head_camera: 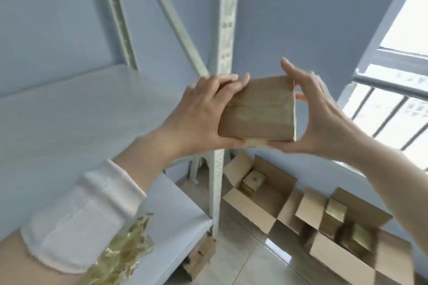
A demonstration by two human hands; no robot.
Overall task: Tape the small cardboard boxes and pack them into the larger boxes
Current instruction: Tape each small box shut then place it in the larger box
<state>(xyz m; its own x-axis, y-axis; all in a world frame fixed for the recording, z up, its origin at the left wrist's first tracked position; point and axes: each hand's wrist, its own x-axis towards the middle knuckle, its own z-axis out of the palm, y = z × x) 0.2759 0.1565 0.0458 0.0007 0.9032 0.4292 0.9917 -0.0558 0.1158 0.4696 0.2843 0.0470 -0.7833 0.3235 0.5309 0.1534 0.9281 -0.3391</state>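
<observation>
Left sleeve (76,222) lies lowest. Left hand (199,111) and right hand (324,120) clasp the small box (257,109) by its ends, before the rack post (228,18). Open large boxes (250,209) on the floor contain packed boxes (253,181).

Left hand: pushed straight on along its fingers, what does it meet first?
The small cardboard box it grips; the left hand points rightward across it, with the right hand at the far end.

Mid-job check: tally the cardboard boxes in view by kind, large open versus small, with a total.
Large open boxes: 2 (left large box, right large box).
Small boxes: 4 (held small box; one in the left; two in the right, blurred).
Unclear kind: 1, the box under the shelf.
Total: 7.
</observation>
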